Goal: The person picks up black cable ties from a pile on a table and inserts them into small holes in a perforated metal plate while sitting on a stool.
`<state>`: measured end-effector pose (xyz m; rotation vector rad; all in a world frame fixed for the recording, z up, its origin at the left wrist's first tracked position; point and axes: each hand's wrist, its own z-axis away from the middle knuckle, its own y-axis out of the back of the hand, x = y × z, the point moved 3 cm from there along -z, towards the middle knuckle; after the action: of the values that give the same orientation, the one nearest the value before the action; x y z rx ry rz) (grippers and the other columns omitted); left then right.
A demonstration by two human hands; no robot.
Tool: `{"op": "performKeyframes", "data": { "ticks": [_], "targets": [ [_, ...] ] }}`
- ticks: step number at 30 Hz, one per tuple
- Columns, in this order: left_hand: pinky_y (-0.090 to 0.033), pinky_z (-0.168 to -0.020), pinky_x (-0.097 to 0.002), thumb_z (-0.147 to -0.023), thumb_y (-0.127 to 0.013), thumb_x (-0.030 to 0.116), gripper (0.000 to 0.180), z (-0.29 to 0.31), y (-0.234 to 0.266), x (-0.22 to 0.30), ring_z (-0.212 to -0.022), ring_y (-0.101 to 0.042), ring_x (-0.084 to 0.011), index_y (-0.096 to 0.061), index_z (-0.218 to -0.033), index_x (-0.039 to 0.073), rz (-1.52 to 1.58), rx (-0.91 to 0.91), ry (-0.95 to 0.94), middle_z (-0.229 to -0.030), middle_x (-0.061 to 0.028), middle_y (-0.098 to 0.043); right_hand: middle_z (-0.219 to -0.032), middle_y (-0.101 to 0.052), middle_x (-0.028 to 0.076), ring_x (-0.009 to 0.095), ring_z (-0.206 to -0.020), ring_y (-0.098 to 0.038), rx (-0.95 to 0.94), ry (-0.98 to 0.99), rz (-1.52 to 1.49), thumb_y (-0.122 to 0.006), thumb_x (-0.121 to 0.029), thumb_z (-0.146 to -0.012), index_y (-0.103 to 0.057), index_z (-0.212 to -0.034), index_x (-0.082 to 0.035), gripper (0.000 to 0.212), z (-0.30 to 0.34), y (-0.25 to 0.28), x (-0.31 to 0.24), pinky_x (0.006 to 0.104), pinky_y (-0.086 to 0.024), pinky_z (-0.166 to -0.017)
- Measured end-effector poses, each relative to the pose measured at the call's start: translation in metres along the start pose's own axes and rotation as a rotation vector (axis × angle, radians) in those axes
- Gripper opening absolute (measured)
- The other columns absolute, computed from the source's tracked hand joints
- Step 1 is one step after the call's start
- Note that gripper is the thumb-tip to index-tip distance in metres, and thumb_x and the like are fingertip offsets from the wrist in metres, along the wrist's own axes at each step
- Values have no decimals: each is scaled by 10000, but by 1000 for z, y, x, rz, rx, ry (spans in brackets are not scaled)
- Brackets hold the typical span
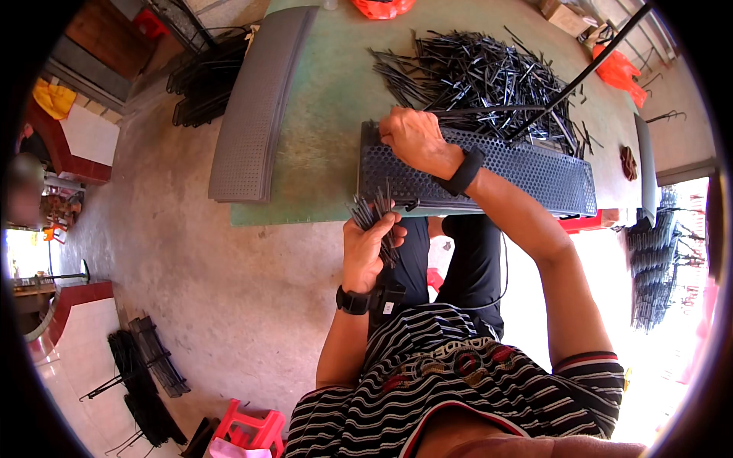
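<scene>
- Several strips (371, 215) grasped in my left hand (366, 246), just before the table (324, 114).
- Right hand (418, 139) curled at the left end of the panel (508, 169); I cannot tell what it grasps.
- Step, I judge: fitting strips to the panel; next calls for parting one from the bunch.
- Pile (489, 72) beyond.

Across the top, a green bench (324, 145) carries black strips (489, 76), a black panel (527, 169) patterned with holes right of centre, and grey dotted sheets (252, 114) at upper left, while a black-and-white striped shirt (519, 389) fills the lower middle and a pinkish-red stool (269, 426) shows lower left.
</scene>
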<state>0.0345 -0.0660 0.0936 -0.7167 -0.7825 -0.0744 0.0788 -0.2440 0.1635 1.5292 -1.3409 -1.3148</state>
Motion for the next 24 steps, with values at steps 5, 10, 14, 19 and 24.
{"op": "performKeyframes", "data": {
  "ticks": [5, 10, 14, 19, 24],
  "targets": [
    [-515, -518, -285, -813, -613, 35, 266, 2, 1, -1, -644, -623, -191, -560, -1068, -20, 102, -87, 79, -821, -89, -604, -973, -572, 151, 343, -875, -566, 1, 197, -193, -640, -137, -708, -579, -1075, -83, 376, 24, 23, -18, 408, -476, -685],
    [-490, -522, -280, -790, -611, 17, 219, 2, -3, -3, -619, -600, -186, -571, -999, -36, 115, -285, 143, -787, -90, -594, -1385, -358, 112, 319, -1262, -361, -192, 744, 153, -625, -282, -702, -371, -1349, -154, 707, 74, 33, -43, 518, -282, -1016],
    [-487, -567, -273, -787, -530, -64, 213, 20, -26, 2, -656, -597, -192, -511, -992, -9, -83, -480, 236, -841, -108, -592, -1308, -404, 120, 301, -1215, -381, -108, 944, 194, -596, -424, -685, -391, -1325, -118, 739, 93, 23, -41, 509, -257, -1015],
    [-496, -572, -275, -773, -543, -53, 158, 30, -38, 0, -705, -609, -191, -534, -930, -43, -149, -446, 158, -836, -136, -601, -912, -522, 94, 253, -847, -515, 1, 983, 3, -622, -452, -642, -510, -1118, 8, 671, 108, 21, -35, 392, -431, -794],
    [-532, -601, -317, -849, -548, 138, 282, 41, -44, 0, -720, -624, -221, -497, -1073, -26, -29, -543, 302, -833, -165, -607, -854, -508, 74, 218, -790, -516, -72, 869, -80, -623, -345, -721, -508, -1047, 0, 489, 126, 21, -28, 320, -447, -661]
  ]
}}
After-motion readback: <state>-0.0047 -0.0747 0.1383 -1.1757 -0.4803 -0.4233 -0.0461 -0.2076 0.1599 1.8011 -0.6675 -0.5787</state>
